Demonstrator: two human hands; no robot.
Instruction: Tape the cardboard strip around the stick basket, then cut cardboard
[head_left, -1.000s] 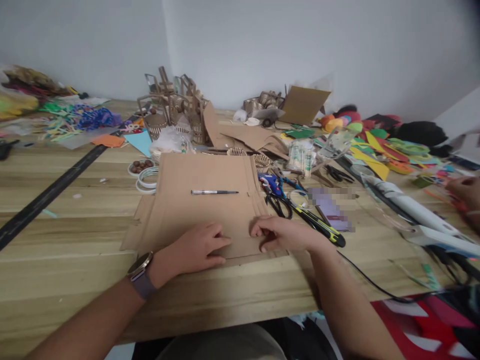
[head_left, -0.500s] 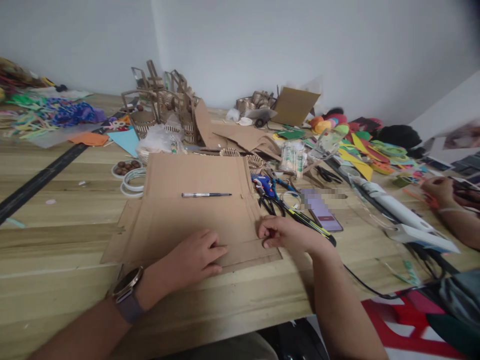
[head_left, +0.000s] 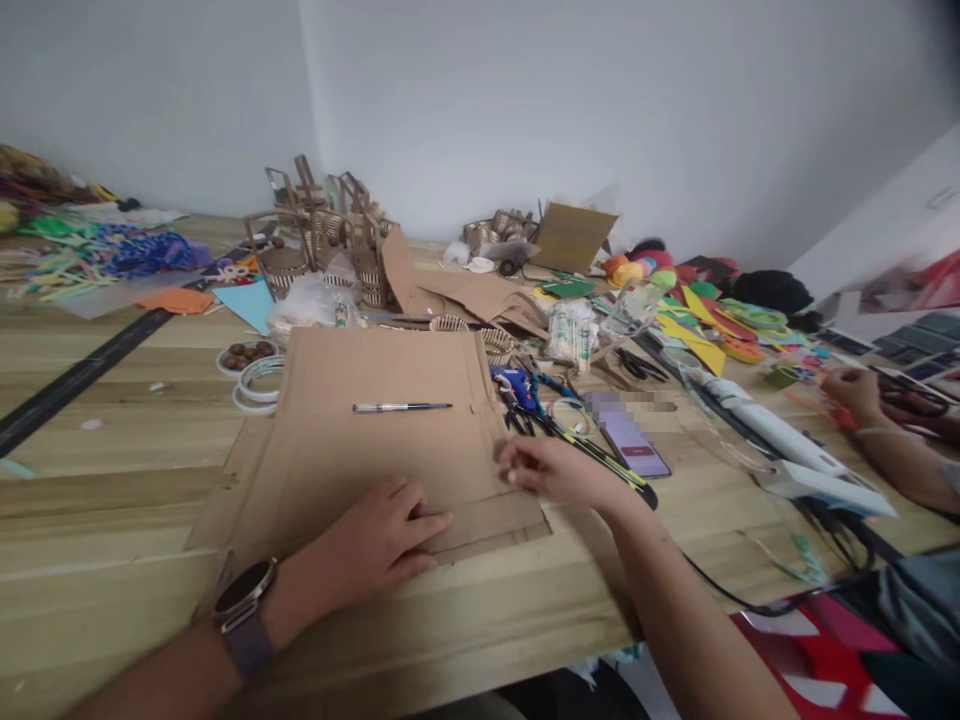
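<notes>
A brown cardboard sheet (head_left: 375, 365) with folded creases and strips along its near and left edges lies flat before me. My left hand (head_left: 386, 530), with a watch at the wrist, rests on the near part of the sheet, fingers stretched out and holding nothing. At the sheet's right edge is my right hand (head_left: 551, 470), fingers curled in toward the thumb; whether something small is between them is hidden. A black and silver pen (head_left: 403, 407) lies across the middle of the cardboard, apart from both hands.
Right of the sheet lie a yellow-black cutter (head_left: 626, 478), a blue glue gun (head_left: 517, 388) and a phone (head_left: 630, 435). Tape rolls (head_left: 259, 385) sit left. Small woven baskets (head_left: 285, 265) stand behind. A power strip (head_left: 821, 490) and another person's hand (head_left: 855, 395) are farther right.
The view has tilted, so the table things sit slightly lower and left. My right hand's fingers have lifted a little from the cardboard's near right corner; my left hand stays on the sheet.
</notes>
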